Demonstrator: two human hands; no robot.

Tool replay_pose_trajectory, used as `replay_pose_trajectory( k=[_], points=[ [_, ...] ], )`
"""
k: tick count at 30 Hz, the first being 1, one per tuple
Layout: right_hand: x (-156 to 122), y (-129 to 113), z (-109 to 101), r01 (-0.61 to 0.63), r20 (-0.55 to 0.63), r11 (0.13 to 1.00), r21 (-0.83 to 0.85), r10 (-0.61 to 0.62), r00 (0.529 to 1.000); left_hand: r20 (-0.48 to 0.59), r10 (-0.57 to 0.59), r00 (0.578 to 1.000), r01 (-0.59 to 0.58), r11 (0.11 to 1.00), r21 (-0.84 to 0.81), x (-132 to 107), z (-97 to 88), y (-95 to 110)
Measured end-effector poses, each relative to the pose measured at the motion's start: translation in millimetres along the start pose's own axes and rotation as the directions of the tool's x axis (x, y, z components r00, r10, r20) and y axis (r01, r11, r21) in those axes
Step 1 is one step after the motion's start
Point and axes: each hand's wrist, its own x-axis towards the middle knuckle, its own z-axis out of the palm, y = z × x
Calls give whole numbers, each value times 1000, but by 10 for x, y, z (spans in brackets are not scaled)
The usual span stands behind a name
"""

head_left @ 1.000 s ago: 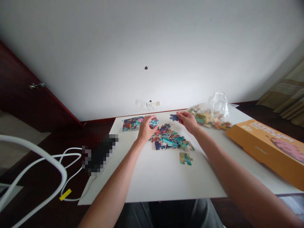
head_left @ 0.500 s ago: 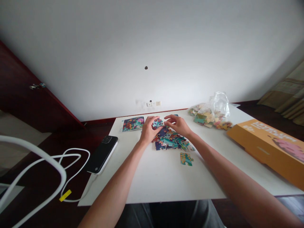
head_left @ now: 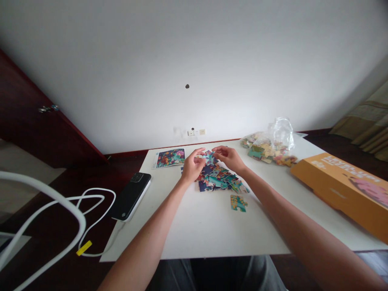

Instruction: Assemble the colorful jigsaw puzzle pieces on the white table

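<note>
Between my two hands a teal and purple jigsaw piece (head_left: 210, 157) is held up over a loose pile of jigsaw pieces (head_left: 221, 178). My right hand (head_left: 229, 159) pinches its right side with thumb and fingers. My left hand (head_left: 192, 166) is curled at its left side, thumb and forefinger apart, with no piece plainly gripped. The pile is mostly teal, purple and red, and my hands hide its far part. One yellow and teal jigsaw piece (head_left: 239, 203) lies alone in front of the pile.
A picture sheet (head_left: 170, 158) lies at the back left of the white table (head_left: 200, 234). A black phone (head_left: 132, 195) and white cable (head_left: 103, 214) are at the left. Clear bags of pieces (head_left: 269, 147) stand back right, with an orange puzzle box (head_left: 339, 190) near the right edge.
The jigsaw piece has moved from my left hand rightward to my right fingers. My left hand has loosened and drawn slightly away from it. The lone piece stays put.
</note>
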Motion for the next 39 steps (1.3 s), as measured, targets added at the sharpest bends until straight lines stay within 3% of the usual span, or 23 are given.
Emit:
replay_pose_trajectory(
  k=[6, 14, 39],
  points=[
    [-16, -40, 15, -44, 7, 999, 30, 43, 999, -10, -113, 994, 112, 988, -104, 49, -21, -100],
    [-42, -82, 26, -72, 104, 993, 91, 62, 993, -37, -124, 992, 116, 980, -163, 62, -25, -126],
    [-11, 13, -9, -106, 55, 984, 143, 100, 994, -54, -166, 985, 152, 968, -200, 83, -62, -168]
  ],
)
